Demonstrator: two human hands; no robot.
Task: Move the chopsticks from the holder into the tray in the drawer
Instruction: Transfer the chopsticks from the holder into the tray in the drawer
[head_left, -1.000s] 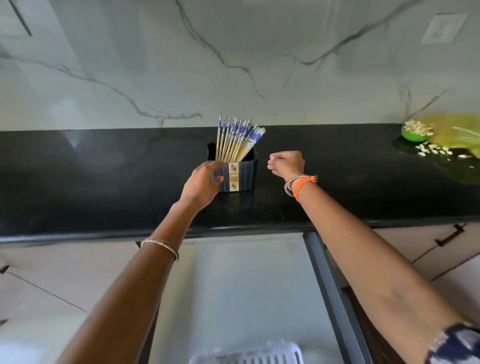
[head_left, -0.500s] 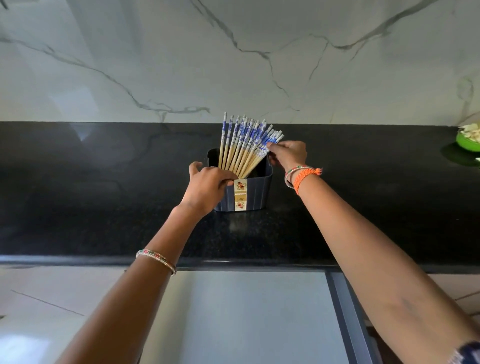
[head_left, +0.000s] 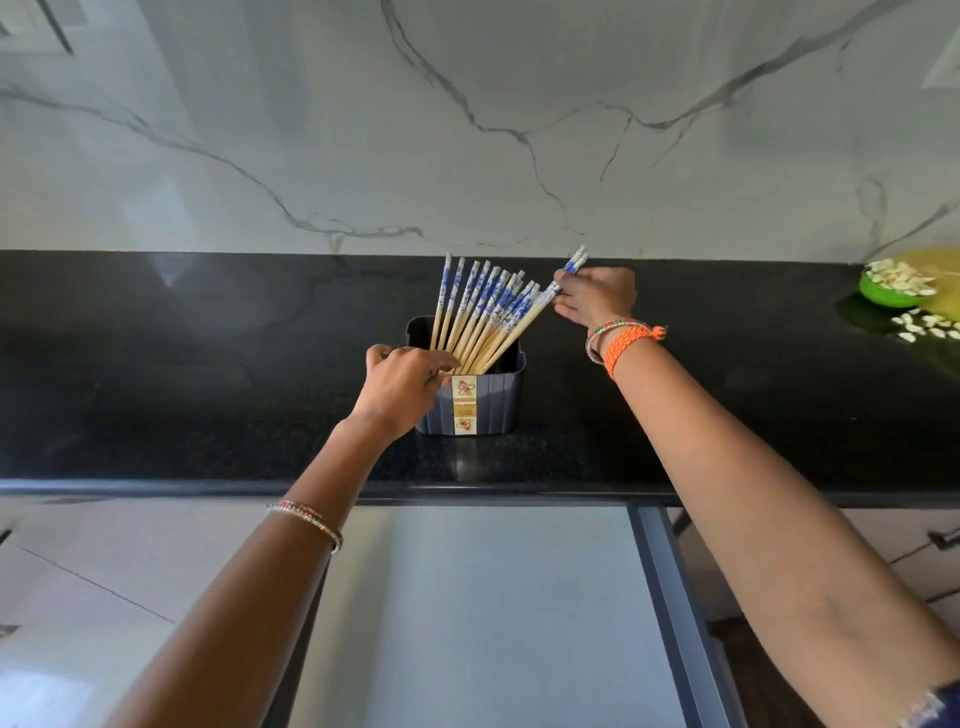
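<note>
Chopsticks (head_left: 480, 312) stand fanned out in the holder (head_left: 475, 402), a dark blue ribbed tub with a small floral label on its front, set on the black counter (head_left: 208, 389) a little back from the front edge. Their tops are patterned blue and white, their lower lengths plain pale wood, and they lean to the right, the bundle spreading wider toward the top.

The left hand (head_left: 402, 387) rests on the near left corner of the holder, fingers curled over the rim and touching the lowest part of the bundle, gripping the tub. A thin beaded bangle (head_left: 306, 522) sits well down that forearm.

The right hand (head_left: 597, 299) is up at the right side of the fan, fingers pinched around the patterned ends of the rightmost sticks. Those few are pulled away from the rest and tilt more steeply to the right, their tips poking out above the knuckles while their lower ends stay inside the holder. How many it has caught I cannot tell. An orange thread band (head_left: 628, 345) and a bangle circle that wrist.

Behind the counter rises a white marble wall (head_left: 467, 130) with grey veins. At the far right a green bowl (head_left: 888, 291) holds pale pieces, with more of them scattered just beside it on the counter.

Below the counter edge the drawer (head_left: 493, 613) is open, its pale floor showing between the two forearms, with a grey side rail along its right.
</note>
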